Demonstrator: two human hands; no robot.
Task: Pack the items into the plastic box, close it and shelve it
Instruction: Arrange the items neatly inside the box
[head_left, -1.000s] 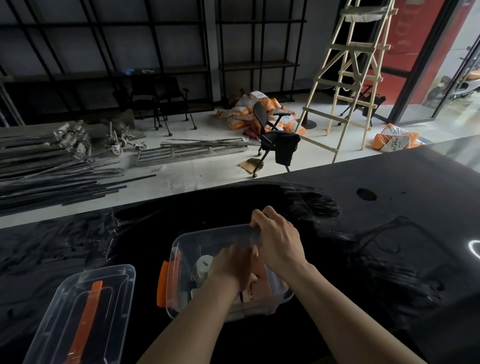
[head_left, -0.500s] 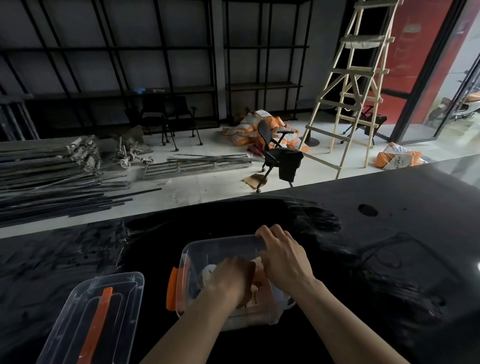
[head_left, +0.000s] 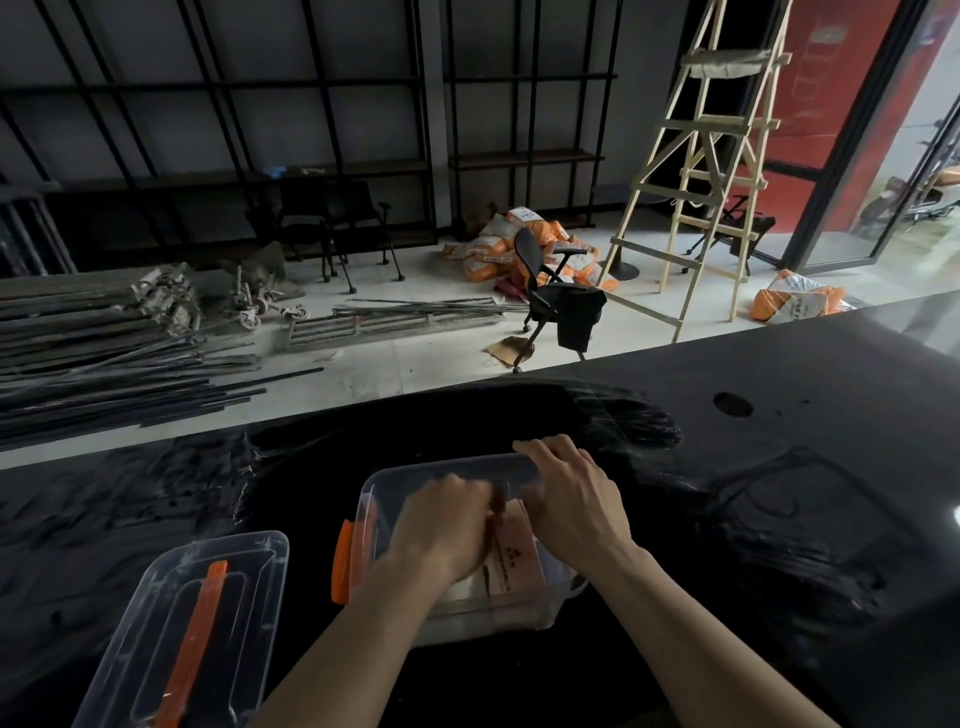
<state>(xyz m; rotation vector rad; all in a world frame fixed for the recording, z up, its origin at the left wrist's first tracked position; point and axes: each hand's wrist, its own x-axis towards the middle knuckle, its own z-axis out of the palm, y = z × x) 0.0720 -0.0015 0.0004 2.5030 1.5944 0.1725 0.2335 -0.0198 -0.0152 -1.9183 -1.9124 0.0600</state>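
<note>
Right hand (head_left: 569, 501) fingers curled over the far rim of the box (head_left: 384, 483), gripping it. Left hand (head_left: 441, 525) down inside the box on the pink packet (head_left: 517, 556), grip unclear. Box open on black counter (head_left: 779, 467); lid (head_left: 171, 639) lies left of box

One clear plastic box (head_left: 374, 499) on the table (head_left: 779, 467), one loose lid (head_left: 156, 623) with one orange handle (head_left: 192, 639), two hands — left (head_left: 441, 525), right (head_left: 571, 499), one wooden ladder (head_left: 717, 171), three chairs — one (head_left: 550, 291) apart, two (head_left: 332, 223) together
</note>
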